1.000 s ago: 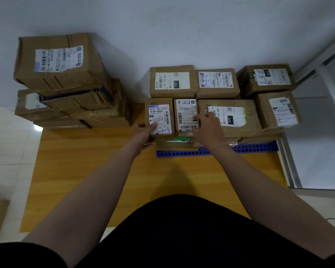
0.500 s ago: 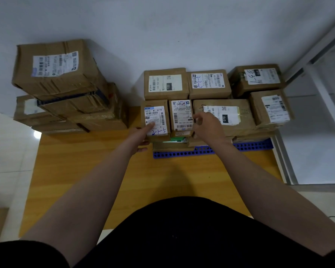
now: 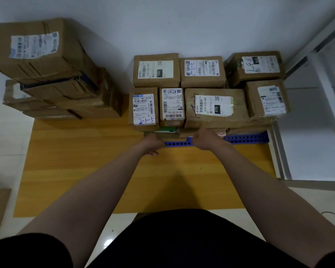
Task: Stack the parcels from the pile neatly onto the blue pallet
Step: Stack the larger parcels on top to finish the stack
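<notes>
Head cam: parcel pile [image 3: 52, 74] left of pallet [image 3: 246, 138].

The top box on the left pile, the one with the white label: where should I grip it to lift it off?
Grip the top box by its two short end faces, one hand each, coming from above. It lies tilted and skewed across the pile, so its ends seem to overhang, exposed.

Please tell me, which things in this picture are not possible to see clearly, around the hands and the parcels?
- Head view: the lower parcels on the blue pallet are covered by the top layer, so their count is unknown.
- The left hand and right hand are seen from behind; the fingertips are hidden, so any grip cannot be judged.
- The pile at left: its rear boxes are hidden by the front ones.
- Small label print is unreadable.
</notes>
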